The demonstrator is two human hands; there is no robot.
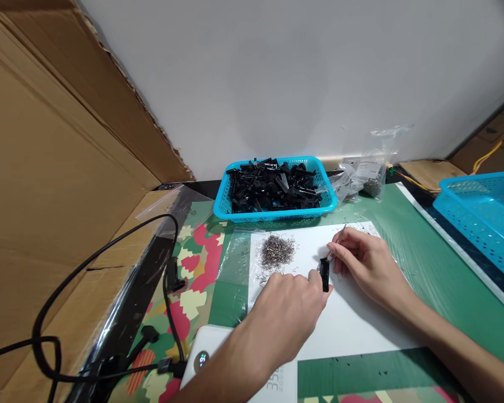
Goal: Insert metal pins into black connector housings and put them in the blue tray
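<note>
1. By the left side of the worktop (418,224), a loose black piece (174,277) lies next to a cable (168,216); finished or waiting, I cannot tell
2. A white power bank (210,338) lies partly hidden beneath the left forearm
3. The full blue basket (277,216) is heaped with black parts (273,184); they resemble the held one, but whether they are done or still to do cannot be made out
4. Just in front, on the white sheet (361,330), a pile of tiny wire pieces (277,251) suggests plenty is left; single pieces are hard to make out
5. Of the hands, the left hand (294,310) pinches the held black part (325,277) over the sheet, fingers covering one side
6. The right hand (367,266) grips a thin metal tool (341,234) at that part's upper end; this one looks mid-work, though the exact contact is too small to see
7. Clear bags (373,187) hold small dark contents, blurred by plastic
8. A second blue basket (479,207) is cut off by the frame
</note>
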